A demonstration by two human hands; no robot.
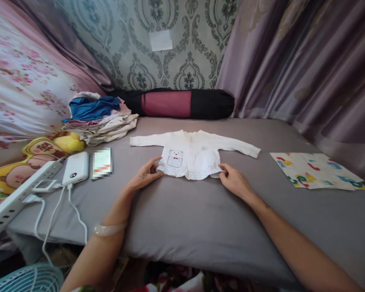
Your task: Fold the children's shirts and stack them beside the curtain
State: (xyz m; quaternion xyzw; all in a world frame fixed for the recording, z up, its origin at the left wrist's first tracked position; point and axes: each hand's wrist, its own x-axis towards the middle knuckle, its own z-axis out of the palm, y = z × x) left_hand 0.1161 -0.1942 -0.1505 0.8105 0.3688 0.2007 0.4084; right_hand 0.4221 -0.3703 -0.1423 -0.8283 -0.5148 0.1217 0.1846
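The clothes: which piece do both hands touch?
The white long-sleeved top with the animal print; it lies spread out, left hand and right hand at its lower corners, while the other clothes lie in a pile.

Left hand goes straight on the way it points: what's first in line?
The white long-sleeved top, touching the left hand; then probably its bear print, though depth is unclear.

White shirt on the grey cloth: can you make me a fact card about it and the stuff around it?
Shirt: white, laid flat, sleeves spread, bear picture on front
Left hand: holding one bottom corner
Right hand: holding the other bottom corner
Clothes pile: back left, blue piece on top
Power bank: left, white
Roll: behind, black and pink
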